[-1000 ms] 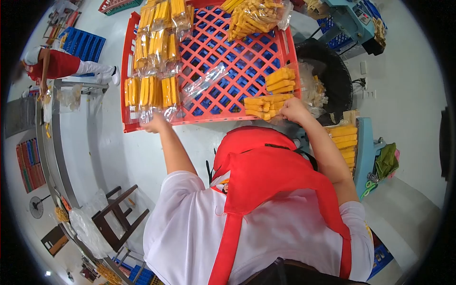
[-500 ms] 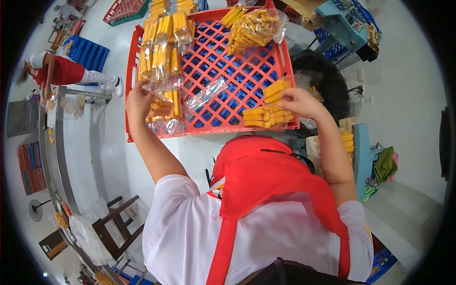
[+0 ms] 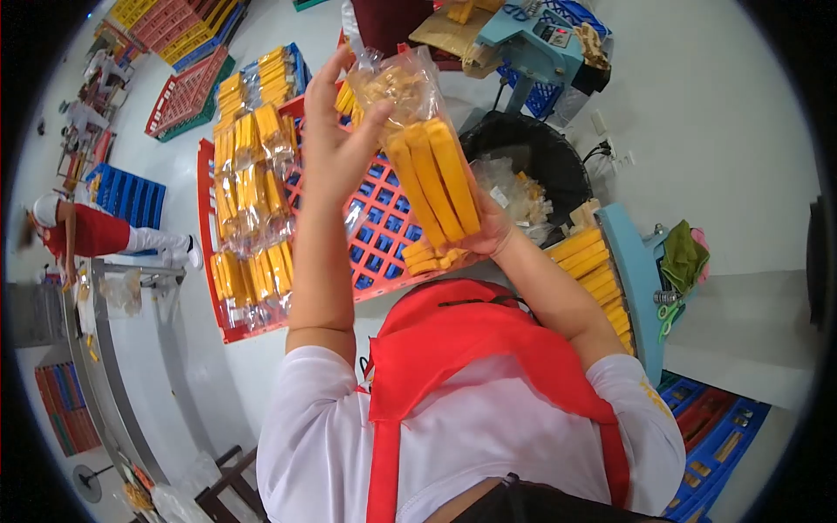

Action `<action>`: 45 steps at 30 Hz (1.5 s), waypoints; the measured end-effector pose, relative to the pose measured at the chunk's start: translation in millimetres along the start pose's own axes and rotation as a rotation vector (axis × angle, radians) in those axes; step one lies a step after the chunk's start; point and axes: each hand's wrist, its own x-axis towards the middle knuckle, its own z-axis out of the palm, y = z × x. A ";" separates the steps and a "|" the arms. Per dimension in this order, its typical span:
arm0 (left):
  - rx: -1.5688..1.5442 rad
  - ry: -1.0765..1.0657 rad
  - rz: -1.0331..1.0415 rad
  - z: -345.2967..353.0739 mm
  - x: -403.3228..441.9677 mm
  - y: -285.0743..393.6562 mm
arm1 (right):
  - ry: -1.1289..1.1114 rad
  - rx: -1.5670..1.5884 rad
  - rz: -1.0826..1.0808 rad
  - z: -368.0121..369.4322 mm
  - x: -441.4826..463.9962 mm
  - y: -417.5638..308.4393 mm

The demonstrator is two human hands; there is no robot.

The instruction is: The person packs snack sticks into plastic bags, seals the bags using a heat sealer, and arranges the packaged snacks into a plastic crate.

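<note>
A clear plastic bag with long yellow sticks (image 3: 433, 183) is lifted above the red lattice crate (image 3: 206, 187). My right hand (image 3: 495, 228) grips the bag's lower right side, its fingers partly hidden behind it. Beside the bag's upper left stands my left hand (image 3: 338, 144), thumb and fingers apart; whether its fingertips touch the plastic I cannot tell. Small yellow pieces show at the bag's top, perhaps seen through it. Below the bag lies a stack of yellow sticks (image 3: 425, 258). Filled clear packs (image 3: 253, 196) line the crate's left side.
At the right stand a black bin (image 3: 571, 166) with crumpled plastic and a blue machine (image 3: 641, 279) beside stacked yellow sticks (image 3: 593, 270). Another blue machine (image 3: 536, 44) is at the top. A person in a red apron (image 3: 83, 231) bends over a long table at the left.
My right hand has raised a bag of yellow sticks from the crate's right side. My left hand has left the packs and moved up to the bag. The view has shifted.
</note>
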 end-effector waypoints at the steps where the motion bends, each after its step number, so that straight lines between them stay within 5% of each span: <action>1: -0.006 -0.006 0.012 16.5 -9.0 -5.5 | -0.003 -0.007 -0.012 3.8 0.1 -4.6; 3: -0.081 0.021 -0.207 46.2 -31.1 -16.8 | 0.288 -0.355 -0.274 10.6 0.8 -13.8; 6: -0.299 -0.019 -0.236 80.9 -59.8 -14.4 | 0.464 -0.817 -0.586 32.6 7.2 -16.1; 10: -0.726 0.009 -0.452 75.1 -53.7 -4.2 | 0.447 -0.657 -0.537 37.5 -9.7 -25.7; 12: -1.225 -0.073 -0.575 66.7 -49.7 -9.6 | 0.419 -0.653 -0.457 34.4 -15.4 -34.5; 19: -1.341 -0.079 -0.618 63.7 -58.1 -10.0 | 0.357 -0.411 -0.372 47.4 -9.3 -30.0; 25: -0.953 -0.017 -0.565 64.7 -60.8 -26.1 | 0.370 -0.509 -0.470 50.8 -9.9 -31.4; 32: -1.043 -0.020 -0.709 61.3 -60.2 -9.0 | 0.427 -0.897 -0.623 53.8 -16.8 -26.4; 34: -0.858 -0.161 -0.527 62.6 -62.3 -5.3 | 0.445 -0.969 -0.627 53.6 -20.1 -24.1; 38: -1.070 -0.152 -0.539 57.6 -63.5 -3.5 | 0.440 -0.686 -0.631 72.3 -27.4 -30.2; 42: -1.097 -0.426 -0.433 45.0 -62.1 0.7 | 0.264 -0.745 -0.345 67.2 -43.6 -46.0; 45: -0.412 -0.836 -0.151 32.6 -48.2 -1.3 | 0.246 -0.953 -0.483 79.5 -48.9 -46.0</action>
